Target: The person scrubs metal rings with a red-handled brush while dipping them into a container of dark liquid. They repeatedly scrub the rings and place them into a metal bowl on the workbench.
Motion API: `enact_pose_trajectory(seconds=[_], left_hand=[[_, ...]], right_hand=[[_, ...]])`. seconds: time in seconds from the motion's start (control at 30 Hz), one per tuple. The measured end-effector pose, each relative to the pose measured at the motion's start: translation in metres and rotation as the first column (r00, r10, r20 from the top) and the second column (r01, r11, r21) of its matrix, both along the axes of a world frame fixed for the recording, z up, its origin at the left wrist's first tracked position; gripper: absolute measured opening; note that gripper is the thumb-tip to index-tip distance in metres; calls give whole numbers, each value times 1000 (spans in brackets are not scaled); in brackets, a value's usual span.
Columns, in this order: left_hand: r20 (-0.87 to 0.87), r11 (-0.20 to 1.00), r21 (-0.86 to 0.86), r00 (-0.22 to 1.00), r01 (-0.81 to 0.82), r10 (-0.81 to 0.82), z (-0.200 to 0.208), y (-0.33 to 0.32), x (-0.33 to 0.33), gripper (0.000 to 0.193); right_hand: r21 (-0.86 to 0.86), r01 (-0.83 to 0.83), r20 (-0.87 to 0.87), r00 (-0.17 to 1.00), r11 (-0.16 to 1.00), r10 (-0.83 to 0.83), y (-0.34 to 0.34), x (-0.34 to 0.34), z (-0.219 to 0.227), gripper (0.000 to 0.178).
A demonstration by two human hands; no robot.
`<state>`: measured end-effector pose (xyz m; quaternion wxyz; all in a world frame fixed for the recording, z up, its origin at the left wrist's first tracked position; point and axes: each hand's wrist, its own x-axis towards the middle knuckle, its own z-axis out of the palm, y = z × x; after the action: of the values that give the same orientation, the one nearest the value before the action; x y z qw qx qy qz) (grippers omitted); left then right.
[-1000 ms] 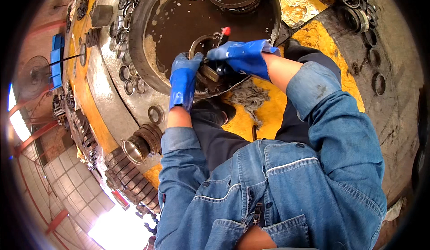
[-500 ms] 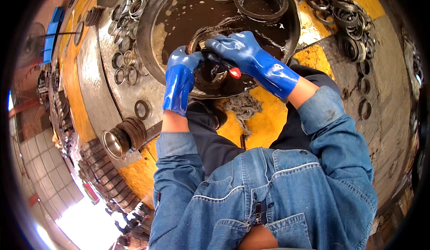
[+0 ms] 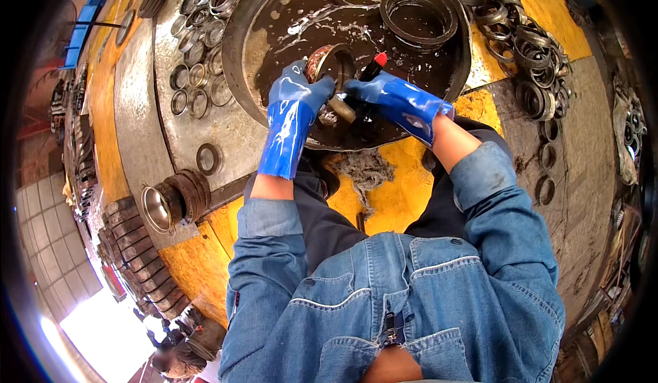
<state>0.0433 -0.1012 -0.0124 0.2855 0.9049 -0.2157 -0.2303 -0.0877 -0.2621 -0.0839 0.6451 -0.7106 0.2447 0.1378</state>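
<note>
My left hand [image 3: 296, 89], in a blue rubber glove, is closed on a metal ring [image 3: 319, 61] with a reddish-brown outer face. The ring stands on edge over a wide round basin [image 3: 235, 54] of dark liquid. My right hand [image 3: 375, 89], gloved alike, grips a brush [image 3: 342, 109] just right of the ring. Its black handle ends in a red tip that points up and away from me. The pale bristle end slants down toward me, below the ring's opening. Fingers partly cover both things. A larger dark ring [image 3: 415, 42] lies in the basin's far right.
Many metal rings [image 3: 197, 76] lie on the plate left of the basin; more are heaped [image 3: 531, 50] at the right. Rusty rings [image 3: 192, 194] stand at lower left beside one loose ring [image 3: 208, 158]. Grey fibre waste [image 3: 367, 170] lies between my feet.
The brush has turned over: its red tip pointed toward me before and now points away. My right hand has moved down, and the ring's reddish side now shows.
</note>
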Motion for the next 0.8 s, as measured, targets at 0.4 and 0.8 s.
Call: enact_pose_trajectory(seconds=[0.4, 0.8], left_hand=[[-66, 996, 11, 994, -88, 88, -3, 9, 19, 48], [-157, 994, -109, 988, -12, -5, -21, -4, 10, 48]], right_hand=[[-602, -88, -77, 996, 794, 52, -16, -13, 17, 45], [-140, 114, 96, 990, 984, -101, -1, -14, 7, 34]])
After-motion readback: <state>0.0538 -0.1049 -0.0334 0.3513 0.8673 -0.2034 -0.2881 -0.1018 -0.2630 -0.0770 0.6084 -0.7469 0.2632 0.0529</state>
